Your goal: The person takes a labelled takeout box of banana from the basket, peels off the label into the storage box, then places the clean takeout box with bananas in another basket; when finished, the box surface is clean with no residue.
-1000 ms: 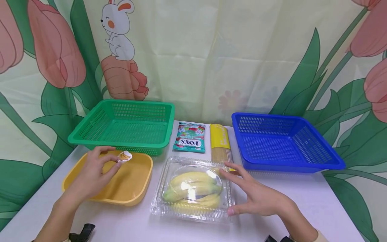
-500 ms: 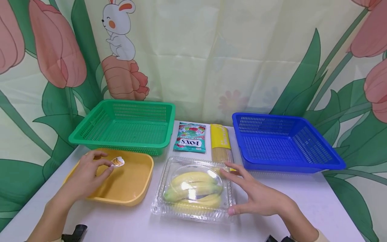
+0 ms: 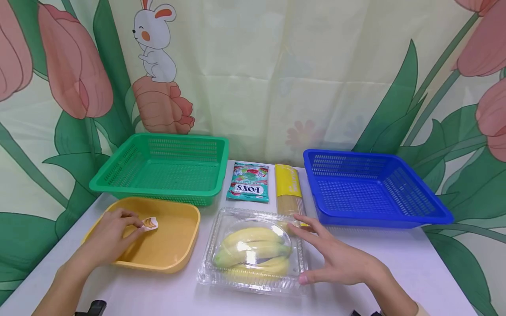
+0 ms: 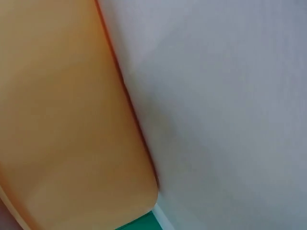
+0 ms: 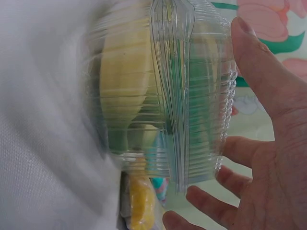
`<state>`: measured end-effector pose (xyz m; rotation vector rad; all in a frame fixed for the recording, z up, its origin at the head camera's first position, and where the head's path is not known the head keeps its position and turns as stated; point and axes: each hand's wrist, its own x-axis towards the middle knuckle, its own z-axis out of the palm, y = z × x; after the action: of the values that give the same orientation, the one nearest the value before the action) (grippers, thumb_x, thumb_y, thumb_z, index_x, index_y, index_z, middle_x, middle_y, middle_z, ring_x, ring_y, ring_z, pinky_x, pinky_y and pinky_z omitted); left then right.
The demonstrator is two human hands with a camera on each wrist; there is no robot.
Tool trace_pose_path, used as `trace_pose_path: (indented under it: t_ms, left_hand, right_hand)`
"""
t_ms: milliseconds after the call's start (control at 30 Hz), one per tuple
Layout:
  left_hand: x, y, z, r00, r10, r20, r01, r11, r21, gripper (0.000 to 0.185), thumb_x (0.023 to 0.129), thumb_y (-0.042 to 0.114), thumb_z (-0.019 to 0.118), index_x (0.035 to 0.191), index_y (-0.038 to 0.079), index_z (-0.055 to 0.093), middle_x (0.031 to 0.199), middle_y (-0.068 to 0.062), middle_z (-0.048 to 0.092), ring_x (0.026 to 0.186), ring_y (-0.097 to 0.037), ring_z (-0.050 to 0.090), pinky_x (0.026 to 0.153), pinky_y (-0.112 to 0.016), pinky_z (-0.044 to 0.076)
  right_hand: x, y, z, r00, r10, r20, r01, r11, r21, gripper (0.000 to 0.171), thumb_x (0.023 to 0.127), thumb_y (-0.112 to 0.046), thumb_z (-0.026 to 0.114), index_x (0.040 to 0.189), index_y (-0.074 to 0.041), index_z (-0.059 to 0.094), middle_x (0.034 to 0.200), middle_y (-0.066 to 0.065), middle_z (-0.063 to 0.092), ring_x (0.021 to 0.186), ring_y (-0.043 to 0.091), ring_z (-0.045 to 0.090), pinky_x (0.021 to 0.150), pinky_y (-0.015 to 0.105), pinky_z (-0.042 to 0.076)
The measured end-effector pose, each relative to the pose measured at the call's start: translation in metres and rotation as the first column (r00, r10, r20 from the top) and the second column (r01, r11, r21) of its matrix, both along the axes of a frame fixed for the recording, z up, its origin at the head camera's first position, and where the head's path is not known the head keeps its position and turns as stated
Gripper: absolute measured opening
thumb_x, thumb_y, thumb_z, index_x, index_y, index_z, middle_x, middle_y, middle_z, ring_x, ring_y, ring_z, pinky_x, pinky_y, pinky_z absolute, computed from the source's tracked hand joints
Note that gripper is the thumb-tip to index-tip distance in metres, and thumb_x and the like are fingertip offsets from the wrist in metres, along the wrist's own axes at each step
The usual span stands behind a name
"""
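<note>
Tulip-and-rabbit curtains are hanging behind a white table [image 3: 395,254] that is carrying two baskets, a tray and some packets. At the near left, the left hand [image 3: 108,235] is reaching into the yellow tray [image 3: 170,245], its thumb and fingers pinching a small banana sticker [image 3: 150,223] just above the tray floor; the left wrist view is showing only the tray's rim and bare table. Beside the tray, in the middle of the table, a clear box [image 3: 253,250] is lying flat with its lid closed over yellow bananas [image 3: 253,248]. The right hand [image 3: 336,259] is resting against the box's right edge with fingers spread and nearly straight, thumb at the near corner, fingertips at the far corner; the right wrist view is showing the palm lying along the box wall, not curling round it. Behind the tray a green basket [image 3: 162,169] is sitting, and a blue basket [image 3: 375,188] is sitting at the far right. Between them a mint bag [image 3: 249,182] and a spaghetti pack [image 3: 288,188] are lying side by side, just behind the box
</note>
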<state>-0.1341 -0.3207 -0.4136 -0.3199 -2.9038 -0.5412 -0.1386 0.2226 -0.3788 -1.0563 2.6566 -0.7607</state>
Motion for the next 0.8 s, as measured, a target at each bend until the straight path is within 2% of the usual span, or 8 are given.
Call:
trace_pose_path:
  t_ms: [233,467,700,800]
  left_hand:
    - [-0.0012,-0.0005,-0.0009,0.997,0.001,0.074,-0.002,1.0,0.013,0.013,0.092,0.019,0.077,0.098,0.008,0.078,0.108,-0.013,0.066,0.106,-0.038,0.053,0.092,-0.058,0.043]
    - [-0.0009,-0.001,-0.0016,0.991,0.001,0.136,-0.002,1.0,0.004,0.005,0.092,0.02,0.076,0.092,0.015,0.078,0.109,-0.011,0.066,0.106,-0.038,0.052,0.09,-0.055,0.041]
    - [-0.0024,-0.0016,-0.0022,0.977,-0.021,0.213,0.017,1.0,0.019,0.004,0.091,0.022,0.078,0.09,0.02,0.075,0.11,-0.009,0.066,0.107,-0.04,0.053,0.093,-0.061,0.042]
    - [-0.0036,-0.0011,-0.0007,0.971,-0.027,0.236,0.022,0.999,0.024,0.012,0.087,0.023,0.082,0.093,0.02,0.072,0.114,-0.012,0.065,0.109,-0.04,0.053,0.096,-0.064,0.042]
  right_hand:
    - [0.0,-0.0009,-0.0007,1.0,0.01,-0.012,-0.01,1.0,-0.009,0.099,0.084,-0.057,0.079,0.164,-0.028,0.028,0.17,-0.006,0.007,0.151,0.04,0.027,0.099,0.061,0.05]
    - [0.0001,-0.0011,-0.001,1.0,0.004,0.001,-0.004,1.0,-0.005,0.099,0.084,-0.057,0.079,0.164,-0.03,0.027,0.17,-0.006,0.007,0.151,0.041,0.026,0.098,0.061,0.05]
    - [-0.0003,-0.0013,-0.0008,1.0,0.0,0.01,0.0,1.0,-0.005,0.099,0.084,-0.056,0.08,0.164,-0.031,0.028,0.17,-0.005,0.007,0.152,0.04,0.024,0.098,0.061,0.05]
    - [-0.0006,-0.001,-0.0017,1.0,0.002,0.007,-0.002,1.0,-0.007,0.098,0.084,-0.056,0.08,0.164,-0.03,0.028,0.17,-0.006,0.007,0.152,0.04,0.023,0.098,0.062,0.05]
